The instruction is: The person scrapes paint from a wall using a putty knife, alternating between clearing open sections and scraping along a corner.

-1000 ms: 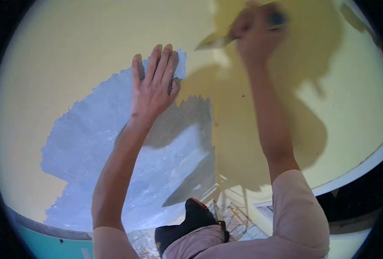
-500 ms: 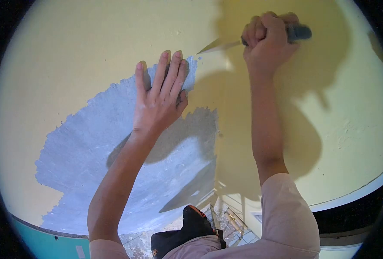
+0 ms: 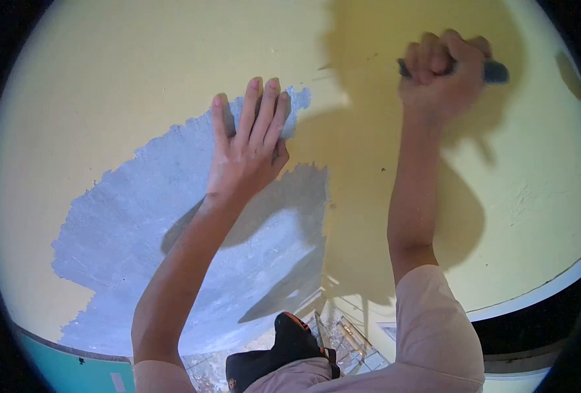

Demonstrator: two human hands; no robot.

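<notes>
My left hand lies flat on the wall with its fingers spread, partly over a bare grey patch edged by yellow paint. Up at the right, my right hand is wrapped round the dark handle of a scraper. Its blade is blurred and cannot be made out clearly against the wall. A small strip of grey shows at the top of the patch, just right of my left fingertips.
Below are a cluttered floor with debris and a dark shoe-like object. A teal surface borders the wall at lower left. A pale curved edge runs along the lower right.
My right hand has moved right and slightly down with the scraper, away from the patch. The grey strip at the patch's top reaches further right. My left hand has barely shifted.
</notes>
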